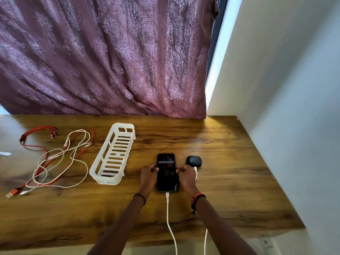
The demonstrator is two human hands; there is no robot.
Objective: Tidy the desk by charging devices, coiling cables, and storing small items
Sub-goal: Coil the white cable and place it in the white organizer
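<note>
As left hand (148, 174) grips the phone (167, 172), right hand (186, 176) (curled) grips opposite

Home room: wooden desk (211, 144), patterned curtain (103, 52).

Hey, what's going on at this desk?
A person's left hand and right hand hold a black phone by its sides on the wooden desk; a white charging cable is plugged into its near end. A dark earbud case sits to its right; tangled red and white cables lie left of a white basket.
</note>
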